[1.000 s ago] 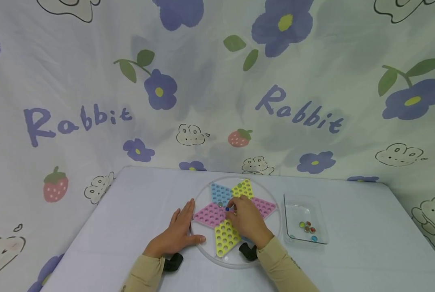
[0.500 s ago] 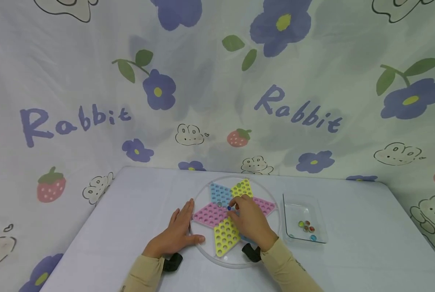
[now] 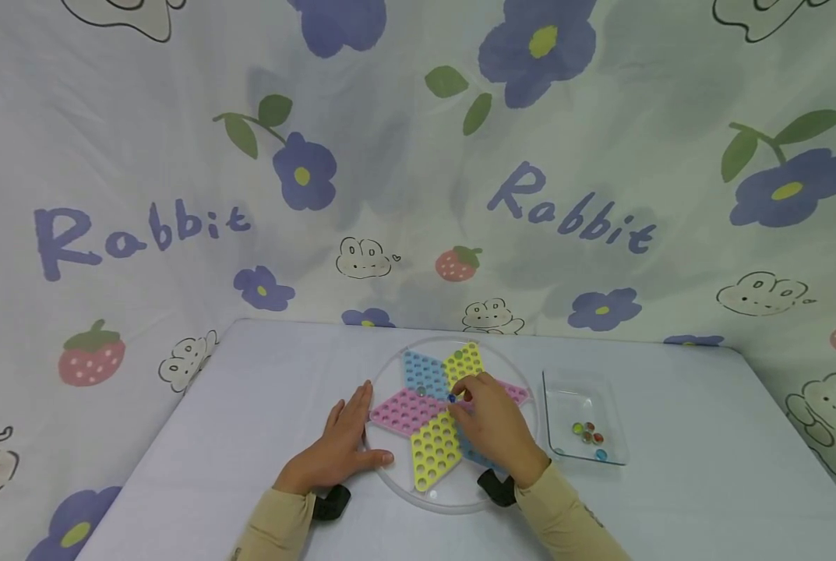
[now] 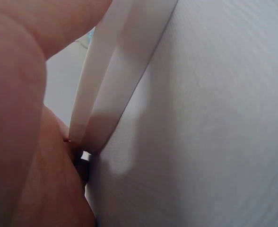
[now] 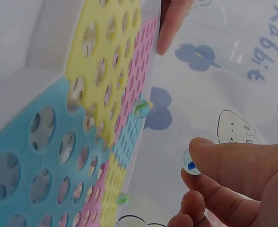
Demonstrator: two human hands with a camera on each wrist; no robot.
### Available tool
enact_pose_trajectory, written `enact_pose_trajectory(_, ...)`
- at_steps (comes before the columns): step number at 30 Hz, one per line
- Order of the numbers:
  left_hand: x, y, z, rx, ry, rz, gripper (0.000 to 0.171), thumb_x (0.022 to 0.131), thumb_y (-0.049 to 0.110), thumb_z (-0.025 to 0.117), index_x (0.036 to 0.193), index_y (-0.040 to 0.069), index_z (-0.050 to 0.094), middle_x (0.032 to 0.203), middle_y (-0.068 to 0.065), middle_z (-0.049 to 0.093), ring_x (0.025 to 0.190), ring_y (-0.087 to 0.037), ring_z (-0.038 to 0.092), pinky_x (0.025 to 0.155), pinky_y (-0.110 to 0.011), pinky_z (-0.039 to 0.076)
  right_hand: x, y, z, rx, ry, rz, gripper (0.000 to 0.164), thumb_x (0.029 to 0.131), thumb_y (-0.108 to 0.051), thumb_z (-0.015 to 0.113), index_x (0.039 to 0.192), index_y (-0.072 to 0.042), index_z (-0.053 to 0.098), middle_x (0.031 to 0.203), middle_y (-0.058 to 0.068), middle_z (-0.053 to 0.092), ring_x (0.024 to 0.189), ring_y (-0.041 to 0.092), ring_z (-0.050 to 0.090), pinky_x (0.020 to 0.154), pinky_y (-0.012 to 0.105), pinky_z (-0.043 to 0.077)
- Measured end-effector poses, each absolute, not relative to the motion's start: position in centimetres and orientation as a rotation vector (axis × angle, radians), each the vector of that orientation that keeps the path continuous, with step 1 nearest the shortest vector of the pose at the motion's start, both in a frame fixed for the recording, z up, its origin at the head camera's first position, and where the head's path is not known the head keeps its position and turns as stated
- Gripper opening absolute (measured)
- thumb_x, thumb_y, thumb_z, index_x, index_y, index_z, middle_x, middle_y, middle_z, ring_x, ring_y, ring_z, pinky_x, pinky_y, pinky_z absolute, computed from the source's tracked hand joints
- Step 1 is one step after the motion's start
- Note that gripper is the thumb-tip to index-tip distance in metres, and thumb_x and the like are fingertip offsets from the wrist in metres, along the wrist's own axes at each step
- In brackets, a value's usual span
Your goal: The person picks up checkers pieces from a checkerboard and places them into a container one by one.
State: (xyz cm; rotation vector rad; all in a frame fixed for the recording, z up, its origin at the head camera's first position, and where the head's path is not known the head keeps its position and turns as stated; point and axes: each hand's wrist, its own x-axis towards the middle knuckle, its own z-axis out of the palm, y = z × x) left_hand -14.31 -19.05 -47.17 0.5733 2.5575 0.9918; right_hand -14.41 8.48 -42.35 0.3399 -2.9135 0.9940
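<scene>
Between thumb and fingertips, my right hand [image 3: 498,428] pinches a clear glass marble [image 5: 188,161] with a blue core. In the right wrist view it is held apart from the Chinese checkers board [image 5: 87,109]. That board is a round white one with a blue, yellow and pink star of holes. Two marbles sit on it: a clear one [image 5: 140,109] with a green swirl and a greenish one [image 5: 123,198]. My left hand [image 3: 340,452] rests along the board's left rim [image 4: 103,85], fingers straight and thumb spread over the edge.
Right of the board stands a clear rectangular box [image 3: 565,401]. Several marbles lie in its near part, among them a light blue marble [image 3: 601,455]. The white table [image 3: 698,467] ends at a patterned cloth backdrop [image 3: 403,195].
My right hand has moved a little to the right over the board, carrying the blue-cored marble. The left hand keeps its place on the rim.
</scene>
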Motion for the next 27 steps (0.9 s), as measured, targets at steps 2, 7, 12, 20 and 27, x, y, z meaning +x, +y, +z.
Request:
enact_pose_trajectory(2,-14.4,-19.1,-47.2,0.569,2.561,0.977,0.115,0.091,0.050,0.070,0.158,-0.005,-0.006,0.167,-0.019,-0.005,0.154,-0.034,-0.005,0.119,-0.052,-0.011,-14.3,8.7,-42.3,0.338,-2.910,0.981,0.017,0.091,-0.017,0.076,0.103,-0.008,0.069,0.092,0.001,0.057,0.078,0.013,0.052,0.067,0.029,0.048)
enact_pose_trajectory(7,-14.5,-19.1,-47.3,0.563,2.567,0.958,0.116,0.091,0.051,0.070,0.158,-0.004,-0.006,0.167,-0.017,-0.005,0.154,-0.032,-0.004,0.119,-0.051,-0.011,-14.0,9.4,-42.1,0.392,-2.848,0.953,0.017,0.090,-0.016,0.077,0.102,-0.007,0.069,0.089,0.000,0.056,0.076,0.011,0.051,0.065,0.028,0.047)
enact_pose_trajectory(12,-14.5,-19.1,-47.2,0.556,2.566,0.960,0.116,0.090,0.051,0.071,0.158,-0.004,-0.005,0.167,-0.018,-0.005,0.154,-0.033,-0.003,0.119,-0.052,-0.010,-13.8,9.8,-41.9,0.396,-2.812,0.934,0.018,0.088,-0.015,0.079,0.101,-0.007,0.070,0.087,-0.001,0.055,0.074,0.010,0.050,0.063,0.026,0.046)
enact_pose_trajectory(20,-14.5,-19.1,-47.2,0.562,2.574,0.974,0.116,0.090,0.049,0.072,0.158,-0.005,-0.005,0.167,-0.019,-0.003,0.154,-0.035,-0.002,0.119,-0.052,-0.010,-13.4,10.4,-41.1,0.328,-2.854,0.903,0.022,0.089,-0.020,0.079,0.105,-0.008,0.072,0.089,-0.003,0.056,0.077,0.011,0.052,0.068,0.029,0.050)
enact_pose_trajectory(27,-14.6,-19.2,-47.2,0.564,2.568,0.980,0.116,0.090,0.049,0.072,0.158,-0.005,-0.005,0.167,-0.020,-0.003,0.154,-0.036,-0.002,0.119,-0.053,-0.010,-13.0,11.2,-40.8,0.282,-2.868,0.908,0.021,0.090,-0.019,0.078,0.108,-0.010,0.072,0.091,-0.003,0.056,0.078,0.011,0.050,0.068,0.028,0.050)
